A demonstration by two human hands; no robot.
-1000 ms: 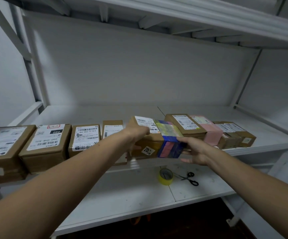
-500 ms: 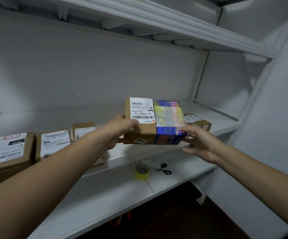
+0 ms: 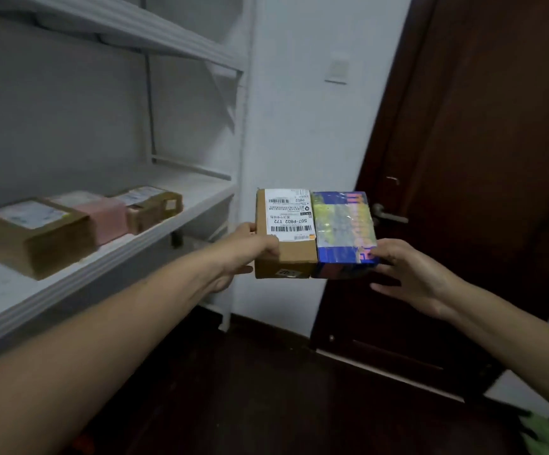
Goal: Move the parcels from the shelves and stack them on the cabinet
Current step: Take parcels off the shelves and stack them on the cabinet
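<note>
Ok, left to right. Shelf (image 3: 201,192) at left of frame holds three parcels in a close-packed row: big brown carton (image 3: 30,234), pink box (image 3: 102,215), smaller brown carton (image 3: 153,206).

At frame centre we carry two parcels in mid-air, clear of the shelf and butted side by side: labelled brown parcel (image 3: 286,231) on the left, blue printed parcel (image 3: 343,231) in glossy wrap on the right. Left hand (image 3: 250,247) grips the brown one's left end, thumb on the top face, fingers underneath. Right hand (image 3: 407,274) grips the blue one's near right corner, thumb on top, fingers curled below. Dark door (image 3: 480,159) fills the right of frame. Cabinet not in view.

Handling, our read:
- Both are stiff and boxy, and probably light, since end grips alone carry them.
- Only the inward squeeze joins the pair, so the seam is the weak point. Slacken and they likely hinge apart and drop.
- The glossy wrap is probably slick; bare cardboard holds better.
- A safer hold is fingers spread under both bases towards the seam, thumbs on top, pair level.
</note>
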